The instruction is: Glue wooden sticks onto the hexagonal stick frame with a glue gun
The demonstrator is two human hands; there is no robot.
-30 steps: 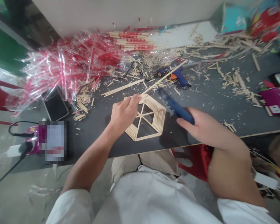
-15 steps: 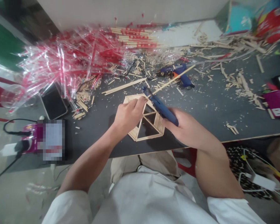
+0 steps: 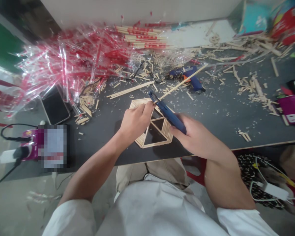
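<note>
A hexagonal frame of glued wooden sticks [image 3: 162, 136] lies flat on the dark table [image 3: 211, 111] near its front edge. My left hand [image 3: 134, 122] is closed in a pinch on a long thin wooden stick [image 3: 184, 82] that slants up to the right over the frame. My right hand [image 3: 196, 137] is wrapped round a blue-handled cutting tool [image 3: 168, 112]. The tool's tip meets the stick just beside my left fingers, above the frame's upper edge.
A heap of clear and red wrappers [image 3: 71, 62] fills the back left. Loose stick offcuts [image 3: 250, 85] litter the table. A blue glue gun [image 3: 189, 77] lies behind the frame. A phone [image 3: 55, 106] and a purple power strip [image 3: 31, 149] sit at left.
My right hand has brought the blue tool left and up, from beside the frame to the stick at my left fingers. My left hand has kept its pinch on the stick.
</note>
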